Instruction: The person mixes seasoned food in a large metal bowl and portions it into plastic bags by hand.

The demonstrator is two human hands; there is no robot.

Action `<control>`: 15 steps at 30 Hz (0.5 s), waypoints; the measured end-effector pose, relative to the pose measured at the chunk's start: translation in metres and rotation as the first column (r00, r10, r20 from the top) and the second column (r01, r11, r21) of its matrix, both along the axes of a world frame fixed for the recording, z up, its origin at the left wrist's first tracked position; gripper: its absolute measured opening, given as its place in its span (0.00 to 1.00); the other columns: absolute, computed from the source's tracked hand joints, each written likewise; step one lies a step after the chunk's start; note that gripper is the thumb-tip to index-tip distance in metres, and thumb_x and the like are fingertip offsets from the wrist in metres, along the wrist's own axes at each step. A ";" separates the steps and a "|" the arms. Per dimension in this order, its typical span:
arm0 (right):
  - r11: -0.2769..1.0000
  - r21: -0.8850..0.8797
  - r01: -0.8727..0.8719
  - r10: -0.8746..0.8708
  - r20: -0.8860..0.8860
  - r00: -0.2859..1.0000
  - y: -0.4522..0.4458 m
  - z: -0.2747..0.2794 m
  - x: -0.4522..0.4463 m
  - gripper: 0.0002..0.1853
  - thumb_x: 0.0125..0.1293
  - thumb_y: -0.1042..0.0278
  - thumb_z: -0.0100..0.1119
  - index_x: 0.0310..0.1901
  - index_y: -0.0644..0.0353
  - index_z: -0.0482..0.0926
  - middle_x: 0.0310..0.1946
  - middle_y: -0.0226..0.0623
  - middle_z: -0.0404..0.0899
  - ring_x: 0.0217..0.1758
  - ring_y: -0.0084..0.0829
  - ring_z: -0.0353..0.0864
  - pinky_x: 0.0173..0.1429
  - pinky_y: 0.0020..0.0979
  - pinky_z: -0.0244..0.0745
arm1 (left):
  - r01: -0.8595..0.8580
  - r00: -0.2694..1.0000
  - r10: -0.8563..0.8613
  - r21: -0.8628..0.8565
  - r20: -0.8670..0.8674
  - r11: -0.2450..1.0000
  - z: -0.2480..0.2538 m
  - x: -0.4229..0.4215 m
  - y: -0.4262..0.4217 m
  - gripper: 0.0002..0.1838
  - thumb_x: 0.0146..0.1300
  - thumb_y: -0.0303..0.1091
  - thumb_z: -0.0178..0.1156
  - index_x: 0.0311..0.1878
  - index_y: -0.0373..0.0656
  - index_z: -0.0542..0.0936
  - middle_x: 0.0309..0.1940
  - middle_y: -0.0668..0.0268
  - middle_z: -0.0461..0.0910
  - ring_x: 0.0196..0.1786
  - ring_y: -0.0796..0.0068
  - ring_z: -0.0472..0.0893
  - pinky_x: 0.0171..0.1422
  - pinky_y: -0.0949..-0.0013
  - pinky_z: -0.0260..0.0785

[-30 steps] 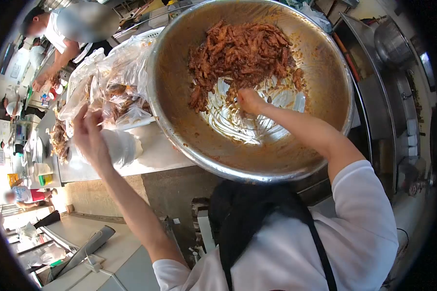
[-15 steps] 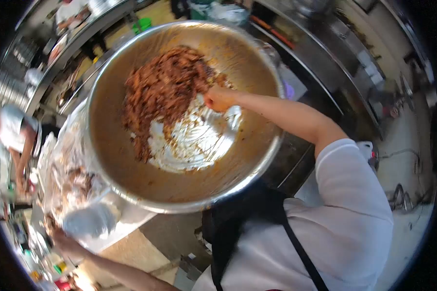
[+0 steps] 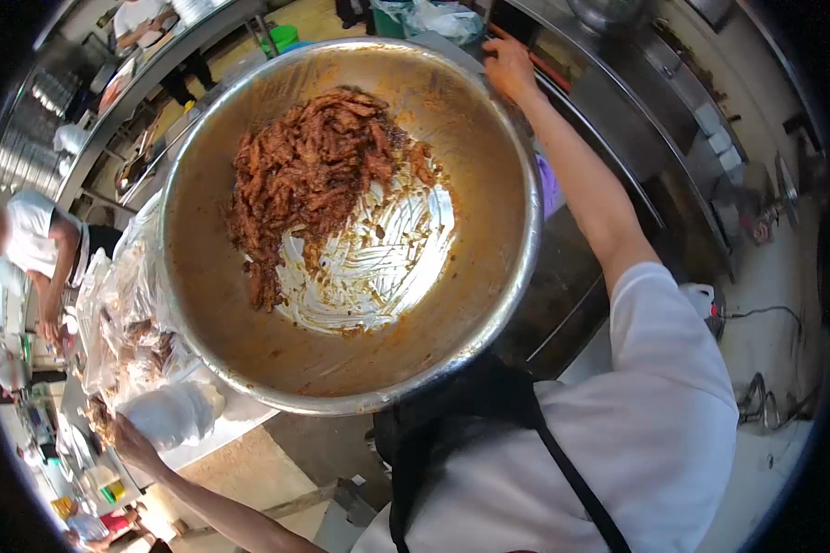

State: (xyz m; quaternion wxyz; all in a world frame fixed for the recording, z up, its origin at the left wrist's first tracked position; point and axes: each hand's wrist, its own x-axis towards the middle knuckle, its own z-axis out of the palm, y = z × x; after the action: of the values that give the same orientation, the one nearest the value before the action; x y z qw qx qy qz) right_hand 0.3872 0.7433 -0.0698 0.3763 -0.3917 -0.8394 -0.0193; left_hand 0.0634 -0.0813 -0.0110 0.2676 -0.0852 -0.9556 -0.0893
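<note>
A large metal bowl [image 3: 341,398] fills the middle of the view, its inside smeared with orange-brown sauce. Dark red, sauce-coated meat strips [image 3: 318,166] are heaped on its far left side, and scraped streaks mark the bare bottom. At the far right rim is my right hand [image 3: 510,69], its fingers curled against the bowl's edge. My left hand [image 3: 136,449] is low on the left, beside a translucent plastic bag [image 3: 171,415]. Its fingers are bent next to some brown bits [image 3: 99,419]; what they hold is too small to make out.
Clear plastic bags [image 3: 134,304] with brownish contents lie on the table left of the bowl. A person in a white top [image 3: 41,235] stands at the left. An orange-red bar [image 3: 549,69] runs along the steel counter at the right. A green bucket [image 3: 281,39] stands at the back.
My right hand has left the meat inside the bowl and moved out to the far right rim. The left hand has stayed near the plastic bag, and the bowl has shifted slightly in view.
</note>
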 end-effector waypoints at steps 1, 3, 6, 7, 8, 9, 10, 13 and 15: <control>0.981 -0.094 -0.171 0.163 -0.086 0.983 -0.025 0.013 -0.023 0.11 0.58 0.69 0.56 0.42 0.58 0.82 0.41 0.48 0.81 0.47 0.47 0.80 0.51 0.42 0.75 | -0.082 0.997 0.081 0.038 0.018 0.996 0.008 0.003 0.003 0.23 0.70 0.49 0.52 0.52 0.39 0.80 0.46 0.53 0.82 0.46 0.57 0.82 0.50 0.60 0.72; 0.871 -0.442 -0.212 0.272 0.076 0.959 -0.070 0.006 -0.067 0.11 0.57 0.69 0.57 0.40 0.62 0.82 0.38 0.52 0.82 0.44 0.46 0.83 0.50 0.44 0.76 | -0.162 0.979 0.151 -0.071 -0.139 0.984 0.007 -0.016 -0.036 0.20 0.71 0.47 0.50 0.49 0.41 0.83 0.37 0.53 0.84 0.38 0.58 0.84 0.43 0.58 0.75; 0.891 -0.453 -0.008 0.256 0.489 0.834 -0.117 -0.069 -0.105 0.26 0.55 0.67 0.61 0.55 0.71 0.73 0.48 0.60 0.78 0.52 0.53 0.79 0.56 0.44 0.75 | -0.137 0.936 0.217 0.282 -0.277 0.950 0.065 0.025 -0.003 0.26 0.70 0.52 0.50 0.54 0.39 0.80 0.42 0.53 0.83 0.42 0.60 0.83 0.46 0.62 0.75; 0.746 -0.657 0.106 0.426 0.594 0.683 -0.129 -0.062 -0.105 0.37 0.56 0.68 0.60 0.66 0.72 0.58 0.53 0.64 0.73 0.52 0.54 0.79 0.56 0.46 0.76 | -0.185 0.937 0.283 0.398 -0.204 0.899 0.094 0.053 0.020 0.28 0.70 0.54 0.50 0.56 0.38 0.78 0.45 0.53 0.82 0.45 0.61 0.82 0.47 0.63 0.75; 0.759 -0.642 0.109 0.429 0.618 0.658 -0.136 -0.097 -0.108 0.36 0.56 0.68 0.60 0.65 0.73 0.59 0.52 0.63 0.74 0.51 0.54 0.79 0.55 0.46 0.76 | -0.134 0.965 0.236 0.554 -0.116 0.822 0.118 0.083 0.041 0.30 0.69 0.56 0.51 0.57 0.37 0.77 0.48 0.53 0.81 0.47 0.62 0.81 0.50 0.64 0.75; 0.800 -0.595 0.080 0.411 0.640 0.649 -0.140 -0.135 -0.110 0.35 0.56 0.68 0.60 0.63 0.74 0.60 0.51 0.62 0.75 0.50 0.54 0.79 0.54 0.47 0.76 | -0.122 0.982 0.184 0.624 -0.036 0.772 0.130 0.100 0.042 0.32 0.67 0.57 0.53 0.62 0.38 0.74 0.53 0.54 0.78 0.51 0.64 0.78 0.54 0.64 0.73; 0.834 -0.552 0.025 0.407 0.644 0.648 -0.143 -0.165 -0.112 0.34 0.55 0.69 0.61 0.61 0.75 0.61 0.49 0.61 0.76 0.49 0.54 0.80 0.52 0.47 0.77 | -0.119 0.983 0.181 0.687 -0.018 0.717 0.131 0.107 0.026 0.34 0.67 0.57 0.54 0.64 0.37 0.71 0.54 0.53 0.76 0.53 0.63 0.78 0.57 0.65 0.72; 0.794 -0.602 -0.088 0.574 0.693 0.436 -0.177 -0.161 -0.100 0.26 0.55 0.69 0.61 0.52 0.76 0.67 0.43 0.58 0.78 0.47 0.54 0.80 0.49 0.48 0.77 | -0.097 0.984 0.180 0.792 -0.016 0.602 0.117 0.140 0.008 0.35 0.66 0.57 0.54 0.64 0.34 0.70 0.56 0.56 0.75 0.56 0.64 0.75 0.61 0.66 0.68; 0.735 -0.666 -0.129 0.678 0.712 0.182 -0.195 -0.141 -0.110 0.20 0.55 0.70 0.59 0.48 0.73 0.69 0.40 0.56 0.79 0.47 0.53 0.79 0.49 0.48 0.76 | -0.089 0.995 0.040 0.606 0.093 0.791 0.065 0.147 -0.044 0.27 0.70 0.48 0.51 0.61 0.34 0.73 0.57 0.55 0.75 0.60 0.65 0.73 0.66 0.65 0.62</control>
State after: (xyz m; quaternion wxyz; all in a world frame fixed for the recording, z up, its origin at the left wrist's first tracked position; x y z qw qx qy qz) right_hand 0.2777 0.5488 -0.2104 -0.2971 -0.1330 -0.9434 0.0632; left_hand 0.2103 -0.1257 0.0541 0.2477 0.0415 -0.8877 -0.3859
